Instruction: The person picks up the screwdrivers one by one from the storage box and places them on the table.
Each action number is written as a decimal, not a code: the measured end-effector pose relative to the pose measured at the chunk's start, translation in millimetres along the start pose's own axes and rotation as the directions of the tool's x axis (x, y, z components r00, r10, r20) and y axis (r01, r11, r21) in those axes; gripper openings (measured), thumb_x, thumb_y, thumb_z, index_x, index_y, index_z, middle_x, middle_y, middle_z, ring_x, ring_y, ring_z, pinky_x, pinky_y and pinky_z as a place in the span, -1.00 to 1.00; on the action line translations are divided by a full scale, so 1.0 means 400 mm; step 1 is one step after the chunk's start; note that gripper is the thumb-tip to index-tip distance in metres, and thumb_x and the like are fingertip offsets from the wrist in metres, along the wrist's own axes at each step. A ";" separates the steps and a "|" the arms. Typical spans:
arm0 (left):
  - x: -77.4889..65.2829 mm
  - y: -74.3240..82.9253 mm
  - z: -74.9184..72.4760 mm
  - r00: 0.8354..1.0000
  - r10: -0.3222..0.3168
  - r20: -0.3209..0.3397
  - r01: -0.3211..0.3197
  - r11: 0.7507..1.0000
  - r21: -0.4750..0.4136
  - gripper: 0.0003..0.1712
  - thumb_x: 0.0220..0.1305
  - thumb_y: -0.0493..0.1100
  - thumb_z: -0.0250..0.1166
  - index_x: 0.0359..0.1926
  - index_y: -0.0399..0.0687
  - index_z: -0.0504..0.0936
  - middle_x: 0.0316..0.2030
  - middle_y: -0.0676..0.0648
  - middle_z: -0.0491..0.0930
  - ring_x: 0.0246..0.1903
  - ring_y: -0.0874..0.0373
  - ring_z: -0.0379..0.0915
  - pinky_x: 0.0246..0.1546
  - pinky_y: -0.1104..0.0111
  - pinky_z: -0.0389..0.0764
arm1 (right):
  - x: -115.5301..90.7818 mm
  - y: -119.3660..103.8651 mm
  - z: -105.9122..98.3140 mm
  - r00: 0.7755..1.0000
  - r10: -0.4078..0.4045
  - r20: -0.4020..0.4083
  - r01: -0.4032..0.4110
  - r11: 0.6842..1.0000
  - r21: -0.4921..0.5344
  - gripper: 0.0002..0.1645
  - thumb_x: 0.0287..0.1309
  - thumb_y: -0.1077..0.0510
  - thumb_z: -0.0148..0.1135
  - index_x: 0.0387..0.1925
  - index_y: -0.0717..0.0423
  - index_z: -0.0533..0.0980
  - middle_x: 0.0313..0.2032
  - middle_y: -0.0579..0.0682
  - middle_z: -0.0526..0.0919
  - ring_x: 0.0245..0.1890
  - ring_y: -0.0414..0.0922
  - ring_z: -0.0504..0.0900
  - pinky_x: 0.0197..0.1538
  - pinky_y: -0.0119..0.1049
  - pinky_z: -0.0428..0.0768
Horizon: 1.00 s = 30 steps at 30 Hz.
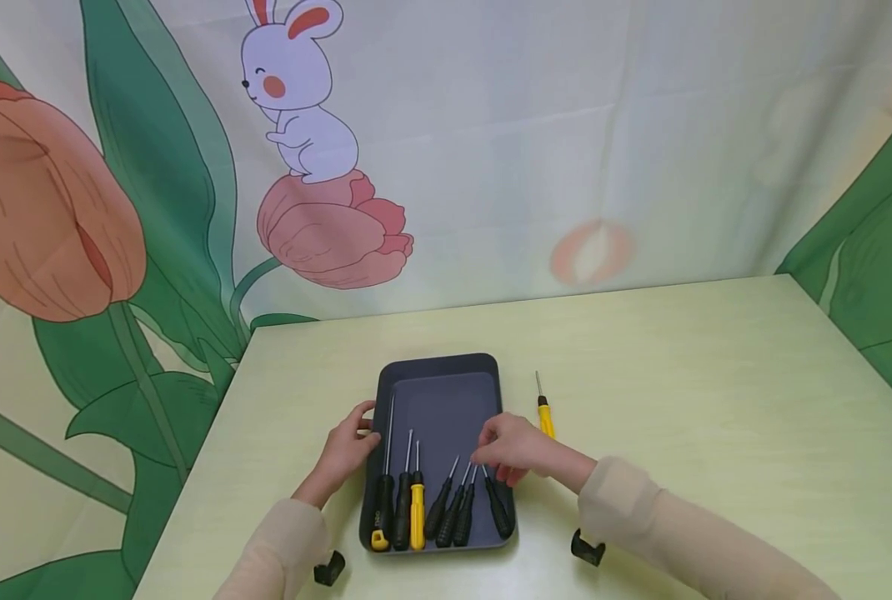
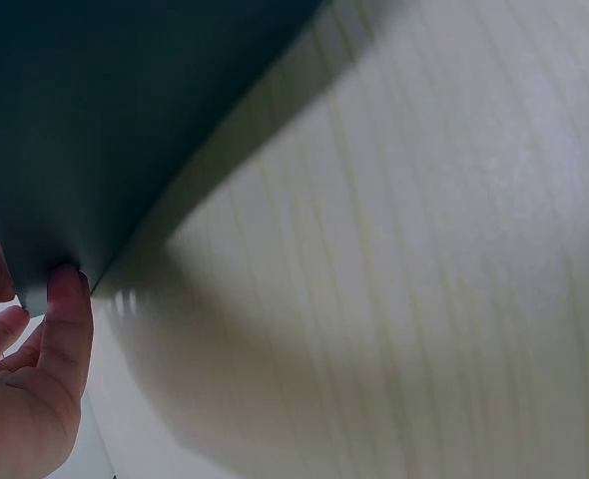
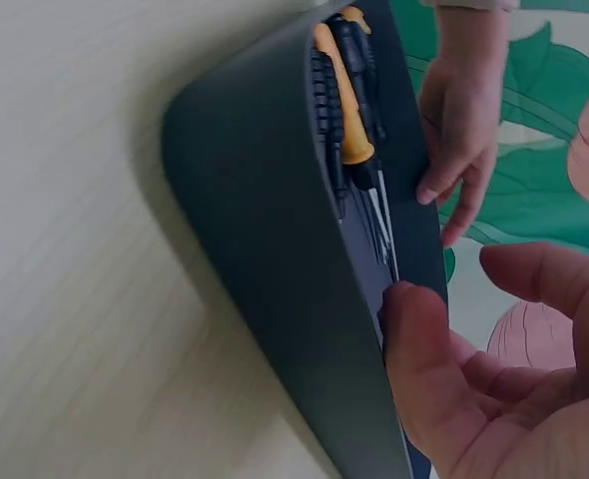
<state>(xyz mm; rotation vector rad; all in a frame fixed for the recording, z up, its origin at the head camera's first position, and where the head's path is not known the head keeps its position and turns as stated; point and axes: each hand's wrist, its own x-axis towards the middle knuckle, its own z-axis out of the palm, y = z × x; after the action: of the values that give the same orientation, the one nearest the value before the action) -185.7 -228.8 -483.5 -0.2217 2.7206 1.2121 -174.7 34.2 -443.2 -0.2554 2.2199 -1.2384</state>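
A dark rectangular tray (image 1: pixel 446 400) lies on the table, with several screwdrivers inside along its near end. My left hand (image 1: pixel 348 450) grips the tray's left wall, its thumb by the rim. On the left in the tray are a long black screwdriver (image 1: pixel 384 500), another black one (image 1: pixel 403 508) and a yellow-handled screwdriver (image 1: pixel 418 508). Small black screwdrivers (image 1: pixel 463 517) fill the right part. Over the right wall reaches my right hand (image 1: pixel 517 446), its fingertips near their shafts. In the right wrist view its thumb and a finger stand apart, with nothing seen between them.
Another yellow-handled screwdriver (image 1: pixel 545 417) lies on the table right of the tray, partly behind my right hand. Small black objects (image 1: pixel 329 568) show beside each sleeve. A printed curtain (image 1: pixel 491 167) hangs behind the table's far edge.
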 end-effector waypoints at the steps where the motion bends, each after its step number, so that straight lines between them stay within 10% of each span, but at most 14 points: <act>1: 0.000 0.001 0.000 1.000 -0.004 -0.001 0.004 1.000 -0.001 -0.43 0.17 -0.30 0.05 0.23 -0.06 0.20 -0.06 -0.27 0.46 -0.12 -0.09 0.46 -0.21 0.20 0.49 | 0.000 -0.003 0.004 1.000 -0.012 -0.005 0.012 0.999 -0.051 -0.82 -0.07 0.15 0.24 -0.50 0.16 0.42 -0.62 0.07 0.50 -0.77 -0.16 0.44 -0.63 -0.25 0.53; 5: 0.001 0.002 -0.001 1.000 -0.002 0.002 0.002 1.000 0.004 -0.43 0.17 -0.30 0.04 0.23 -0.06 0.20 -0.05 -0.27 0.46 -0.12 -0.09 0.46 -0.19 0.18 0.49 | 0.002 -0.018 0.019 0.998 -0.061 -0.008 0.057 0.958 -0.281 -0.77 -0.08 0.13 0.24 -0.63 0.14 0.38 -0.73 0.00 0.46 -0.83 -0.16 0.44 -0.69 -0.31 0.49; 12: 0.004 0.000 0.001 1.000 0.003 0.005 -0.003 1.000 0.018 -0.43 0.17 -0.29 0.03 0.23 -0.06 0.20 -0.05 -0.28 0.46 -0.11 -0.10 0.45 -0.17 0.15 0.49 | 0.004 -0.044 0.055 0.996 -0.092 -0.016 0.064 0.798 -0.599 -0.84 -0.12 0.15 0.21 -0.61 0.14 0.44 -0.73 -0.07 0.43 -0.78 -0.17 0.44 -0.71 -0.41 0.36; 30: 0.002 -0.004 -0.001 0.999 0.037 0.003 -0.037 0.999 0.023 -0.43 0.17 -0.30 0.04 0.23 -0.10 0.20 -0.07 -0.29 0.48 -0.14 -0.10 0.48 -0.21 0.18 0.50 | -0.020 -0.022 0.160 0.969 -0.228 -0.091 0.037 0.503 -0.863 -0.79 -0.04 0.16 0.19 -0.30 0.13 0.51 -0.51 -0.03 0.57 -0.58 -0.18 0.52 -0.64 -0.37 0.44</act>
<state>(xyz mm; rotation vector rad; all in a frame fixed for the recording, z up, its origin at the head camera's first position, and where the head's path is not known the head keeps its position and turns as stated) -186.1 -230.1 -484.3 -0.1682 2.7466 1.1896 -132.4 -13.2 -458.5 -0.7272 2.8785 -0.0649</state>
